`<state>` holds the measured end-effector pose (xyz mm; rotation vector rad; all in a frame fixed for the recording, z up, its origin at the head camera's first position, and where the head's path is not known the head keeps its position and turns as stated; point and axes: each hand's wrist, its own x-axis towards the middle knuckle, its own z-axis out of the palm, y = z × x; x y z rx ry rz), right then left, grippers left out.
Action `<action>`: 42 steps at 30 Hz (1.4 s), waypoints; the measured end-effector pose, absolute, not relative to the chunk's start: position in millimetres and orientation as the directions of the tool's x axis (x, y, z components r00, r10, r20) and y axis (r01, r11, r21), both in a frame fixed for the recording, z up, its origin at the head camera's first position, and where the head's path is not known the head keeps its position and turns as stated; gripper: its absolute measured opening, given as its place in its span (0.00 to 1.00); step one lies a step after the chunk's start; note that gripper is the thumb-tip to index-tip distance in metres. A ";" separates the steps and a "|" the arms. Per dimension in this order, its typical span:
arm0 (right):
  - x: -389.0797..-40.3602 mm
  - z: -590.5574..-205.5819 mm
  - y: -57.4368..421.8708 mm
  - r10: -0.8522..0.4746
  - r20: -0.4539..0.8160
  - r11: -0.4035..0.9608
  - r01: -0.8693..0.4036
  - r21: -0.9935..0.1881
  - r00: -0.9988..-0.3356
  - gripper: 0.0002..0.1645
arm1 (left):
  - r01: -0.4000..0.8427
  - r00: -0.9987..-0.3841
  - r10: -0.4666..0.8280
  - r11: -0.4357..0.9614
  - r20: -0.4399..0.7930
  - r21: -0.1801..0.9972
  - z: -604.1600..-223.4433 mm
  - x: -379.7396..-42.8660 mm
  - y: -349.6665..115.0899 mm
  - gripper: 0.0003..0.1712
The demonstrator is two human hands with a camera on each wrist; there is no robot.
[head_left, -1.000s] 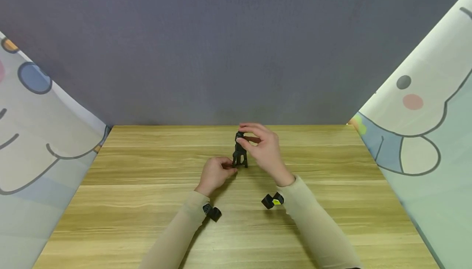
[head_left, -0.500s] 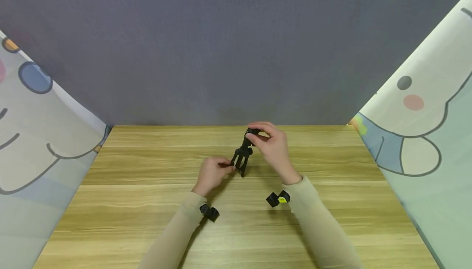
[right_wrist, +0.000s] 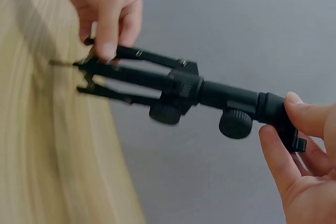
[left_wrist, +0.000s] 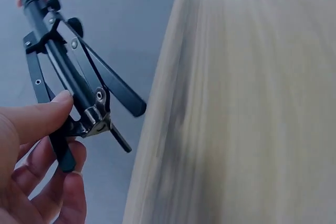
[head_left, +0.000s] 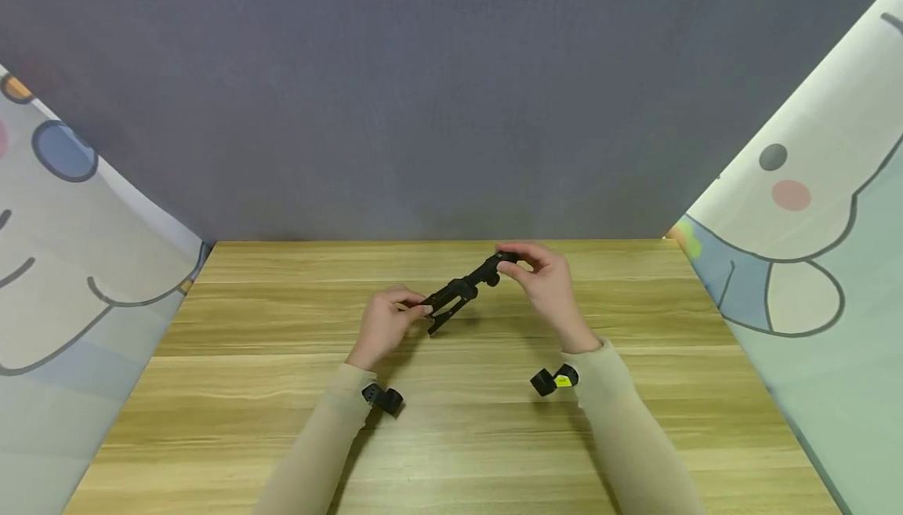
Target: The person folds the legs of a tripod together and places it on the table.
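A small black tripod (head_left: 462, 288) is held tilted above the table between both hands, its head up to the right and its legs down to the left. My left hand (head_left: 384, 323) pinches one leg near its foot; in the left wrist view the thumb and fingers grip that leg (left_wrist: 64, 153) beside the metal brace (left_wrist: 97, 121). The right hand (head_left: 546, 284) holds the head end (right_wrist: 273, 111) between thumb and fingers. Two round knobs, one of them the upper knob (right_wrist: 235, 123), stick out from the column in the right wrist view. The legs are slightly spread.
The wooden table (head_left: 282, 405) spreads under both arms. Behind it stands a dark grey panel (head_left: 437, 92), and cartoon-printed sheets flank it, one being the right sheet (head_left: 790, 280). A small black camera (head_left: 543, 382) sits on the right wrist.
The tripod has swung from upright to a slant, its head moving right with the right hand. The left hand has shifted a little left and up, still pinching a leg.
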<state>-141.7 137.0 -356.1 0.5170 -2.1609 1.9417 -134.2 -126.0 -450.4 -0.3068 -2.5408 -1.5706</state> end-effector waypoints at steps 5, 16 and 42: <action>-142.2 -366.0 144.4 -0.138 0.333 0.137 -0.351 -0.926 -0.933 0.14 | 0.279 -0.960 0.108 0.437 0.258 0.855 -444.8 -138.9 -137.8 0.04; -153.1 -408.7 158.5 -0.140 0.291 0.288 -0.320 -0.902 -0.946 0.14 | 0.187 -0.982 0.113 0.454 0.151 0.871 -431.9 -152.1 -153.3 0.04; -177.4 -462.1 162.9 -0.121 0.098 0.385 -0.138 -0.913 -0.988 0.17 | 0.096 -0.991 0.125 0.445 0.045 0.890 -455.4 -178.6 -147.8 0.05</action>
